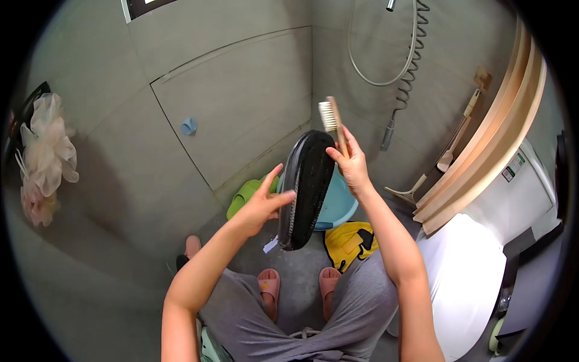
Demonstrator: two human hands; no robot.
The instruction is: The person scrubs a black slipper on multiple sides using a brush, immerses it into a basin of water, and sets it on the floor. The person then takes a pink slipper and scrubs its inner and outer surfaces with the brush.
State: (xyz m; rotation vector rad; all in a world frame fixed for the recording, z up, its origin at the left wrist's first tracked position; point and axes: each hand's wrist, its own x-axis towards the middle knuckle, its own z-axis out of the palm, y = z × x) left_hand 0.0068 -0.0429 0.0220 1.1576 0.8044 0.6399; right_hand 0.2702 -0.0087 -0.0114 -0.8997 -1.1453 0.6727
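Note:
A black shoe point(309, 190) hangs on end in front of me, its dark sole turned mostly my way and stitching along its left edge. My left hand point(263, 205) is beside it with the fingers apart; one digit touches the shoe's left side. In my right hand point(351, 163) is a scrubbing brush point(336, 123) with a wooden handle and white bristles pointing left. The thumb of that hand also lies at the shoe's upper right edge. Below and behind the shoe, partly hidden, stands a blue basin point(338, 205).
Green slippers point(243, 196) lie left of the basin, a yellow and black cloth item point(350, 241) in front of it. A white toilet point(461, 289) and wooden slats point(482, 157) stand to the right. A shower hose point(405, 78) hangs on the wall.

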